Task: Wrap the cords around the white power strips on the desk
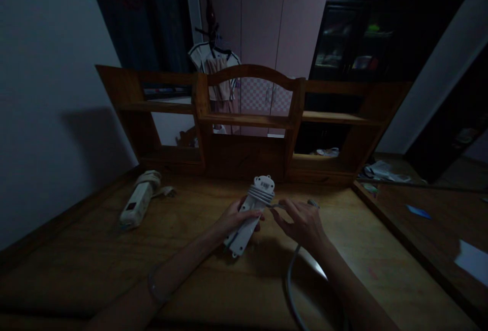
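While the left hand [235, 217] clasps a power strip [245, 231], right hand [305, 223] angled inward, pinching cord [288, 279]

Beyond the left grip [235, 216] stand a wooden shelf [247, 119] and a pink wardrobe [263, 26] (checkered lower down), with clothes [217, 74] hanging between them.

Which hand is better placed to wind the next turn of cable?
Probably the right hand: it holds the loose cable beside the wound turns, while the left hand grips the power strip.

A power strip [138, 203] lies on the wooden desktop [186, 216].
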